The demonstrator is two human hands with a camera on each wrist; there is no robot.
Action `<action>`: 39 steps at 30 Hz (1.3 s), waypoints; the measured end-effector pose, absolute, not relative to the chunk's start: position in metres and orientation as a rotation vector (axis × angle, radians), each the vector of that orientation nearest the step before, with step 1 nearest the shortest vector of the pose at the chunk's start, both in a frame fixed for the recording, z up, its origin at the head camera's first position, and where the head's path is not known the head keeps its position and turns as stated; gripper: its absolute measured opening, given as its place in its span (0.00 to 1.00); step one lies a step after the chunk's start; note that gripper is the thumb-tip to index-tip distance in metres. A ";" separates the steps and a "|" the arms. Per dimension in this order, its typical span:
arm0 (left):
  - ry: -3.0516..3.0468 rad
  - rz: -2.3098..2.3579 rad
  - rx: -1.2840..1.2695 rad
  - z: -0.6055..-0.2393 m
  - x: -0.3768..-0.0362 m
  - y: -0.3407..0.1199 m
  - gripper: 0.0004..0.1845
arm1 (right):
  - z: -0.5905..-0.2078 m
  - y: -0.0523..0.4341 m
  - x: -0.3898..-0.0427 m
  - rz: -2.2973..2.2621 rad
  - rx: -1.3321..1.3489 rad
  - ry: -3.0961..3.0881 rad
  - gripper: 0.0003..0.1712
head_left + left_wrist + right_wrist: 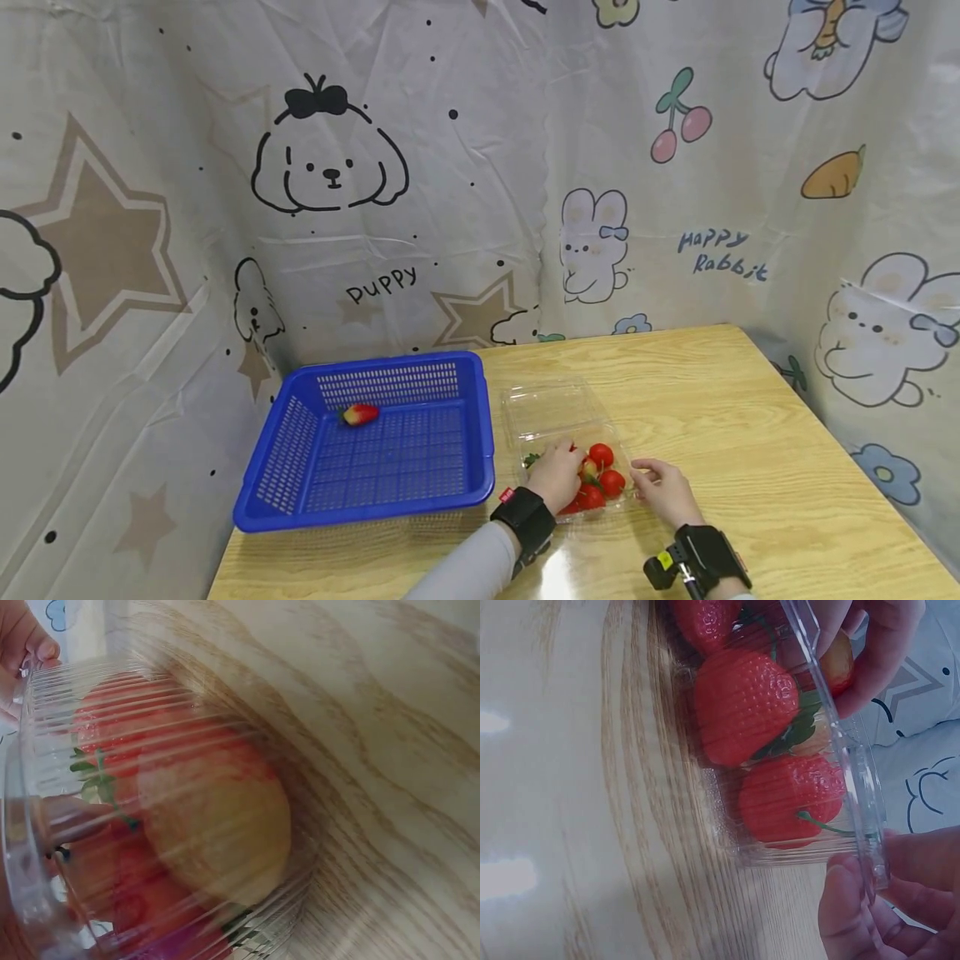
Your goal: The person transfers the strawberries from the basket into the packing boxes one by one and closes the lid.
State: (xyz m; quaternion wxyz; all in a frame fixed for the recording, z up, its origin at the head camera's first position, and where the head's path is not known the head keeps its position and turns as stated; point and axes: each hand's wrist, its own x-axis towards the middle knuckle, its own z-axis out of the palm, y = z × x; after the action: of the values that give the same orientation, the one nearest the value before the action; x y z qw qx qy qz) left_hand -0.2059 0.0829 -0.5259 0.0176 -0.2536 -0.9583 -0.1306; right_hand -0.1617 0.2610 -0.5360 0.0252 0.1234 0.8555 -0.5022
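Observation:
A clear plastic clamshell box (551, 407) lies open on the wooden table (750, 467), its tray holding several red strawberries (603, 479). My left hand (558, 471) reaches into the tray, and its fingers (877, 660) curl round a pale, partly yellow strawberry (841, 664). My right hand (656, 483) pinches the tray's right rim (832, 735) between its fingertips (847, 900). Through the ribbed wall, the left wrist view shows a large red and yellow strawberry (217, 825) and the right hand (22, 645) at the rim.
To the left of the box stands a blue perforated basket (360, 507) with one strawberry (360, 413) at its back. Cartoon-print cloth (450, 167) hangs close behind and on both sides. Bare table lies to the right of my hands.

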 end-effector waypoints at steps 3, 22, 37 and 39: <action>-2.977 -0.379 -0.792 -0.527 -0.206 0.083 0.17 | -0.537 0.261 -0.162 -1.550 0.391 2.643 0.17; -3.051 -0.443 -1.133 -0.474 -0.215 0.056 0.24 | -0.537 0.261 -0.162 -1.560 0.393 2.628 0.17; -3.049 -0.557 -0.834 -0.350 -0.247 -0.032 0.26 | -0.532 0.261 -0.162 -1.533 0.378 2.628 0.17; -3.002 -0.552 -0.732 -0.342 -0.254 -0.046 0.25 | -0.533 0.260 -0.162 -1.534 0.388 2.623 0.17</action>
State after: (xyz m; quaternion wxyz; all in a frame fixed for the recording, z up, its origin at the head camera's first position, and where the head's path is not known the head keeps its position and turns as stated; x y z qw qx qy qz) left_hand -0.2539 -0.0462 -0.3423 0.0014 -0.2333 -0.9564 -0.1758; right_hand -0.1622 0.2605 -0.5332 0.0393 0.1265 0.8556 -0.5004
